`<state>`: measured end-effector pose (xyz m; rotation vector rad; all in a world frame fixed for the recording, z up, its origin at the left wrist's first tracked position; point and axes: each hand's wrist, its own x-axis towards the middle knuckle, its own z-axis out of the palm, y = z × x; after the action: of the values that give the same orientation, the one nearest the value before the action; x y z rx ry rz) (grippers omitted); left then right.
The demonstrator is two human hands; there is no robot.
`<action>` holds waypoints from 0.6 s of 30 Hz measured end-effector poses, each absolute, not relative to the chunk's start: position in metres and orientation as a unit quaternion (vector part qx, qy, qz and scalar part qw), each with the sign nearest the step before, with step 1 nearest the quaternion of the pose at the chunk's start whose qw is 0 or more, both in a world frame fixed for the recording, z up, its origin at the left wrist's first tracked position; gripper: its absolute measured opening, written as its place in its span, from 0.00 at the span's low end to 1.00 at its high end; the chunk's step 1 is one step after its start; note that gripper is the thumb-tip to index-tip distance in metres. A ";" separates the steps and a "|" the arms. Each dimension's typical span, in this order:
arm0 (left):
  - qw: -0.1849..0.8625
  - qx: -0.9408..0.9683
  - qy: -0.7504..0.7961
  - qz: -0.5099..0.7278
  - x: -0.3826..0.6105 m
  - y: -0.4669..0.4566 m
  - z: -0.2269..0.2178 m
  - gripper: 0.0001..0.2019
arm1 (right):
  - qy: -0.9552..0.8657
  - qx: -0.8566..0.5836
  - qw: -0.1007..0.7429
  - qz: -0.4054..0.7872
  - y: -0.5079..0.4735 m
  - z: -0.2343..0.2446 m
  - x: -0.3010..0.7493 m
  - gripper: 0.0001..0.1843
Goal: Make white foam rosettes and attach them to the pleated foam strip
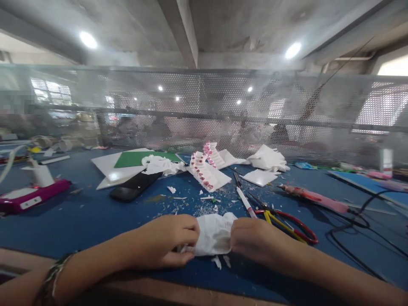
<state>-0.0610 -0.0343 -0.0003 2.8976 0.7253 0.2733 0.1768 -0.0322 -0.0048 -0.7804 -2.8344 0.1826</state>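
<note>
Near the front edge of the blue table, a white, wrinkled piece of tissue paper [213, 233] lies between my hands. My left hand [178, 240] is closed round its left end, thumb below and fingers above. At the right end, my right hand [251, 238] grips the same paper in a fist, its fingertips hidden. Whether anything is inside the paper cannot be seen. Small white scraps [217, 262] lie just below it. Beyond it stand folded white paper strips with red dots [204, 172].
Right of my hands lie red-and-yellow-handled pliers [287, 225], a white pen [246, 203] and a pink corded tool [318, 199]. Further left are a black phone [135, 187], a green sheet [130, 159] and a magenta device [35, 197]. A perforated metal screen [191, 97] stands behind.
</note>
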 end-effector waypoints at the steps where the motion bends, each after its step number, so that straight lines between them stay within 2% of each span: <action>1: 0.085 0.956 0.263 0.096 -0.061 -0.034 -0.001 0.02 | -0.957 -0.264 0.100 0.069 -0.032 -0.004 0.176 0.12; 5: 0.113 0.933 0.323 0.111 -0.061 -0.032 -0.005 0.04 | -0.950 -0.274 0.112 0.099 -0.031 0.001 0.172 0.11; 13: 0.146 0.937 0.285 0.138 -0.061 -0.031 -0.010 0.08 | -0.935 -0.311 0.123 0.118 -0.032 0.002 0.174 0.12; 18: 0.170 0.921 0.320 0.141 -0.060 -0.033 -0.008 0.10 | -0.929 -0.320 0.118 0.146 -0.032 0.004 0.175 0.10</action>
<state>-0.0604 -0.0331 -0.0078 2.6174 0.9099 0.4007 0.1752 -0.0316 0.0043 -0.9368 -2.7163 0.4264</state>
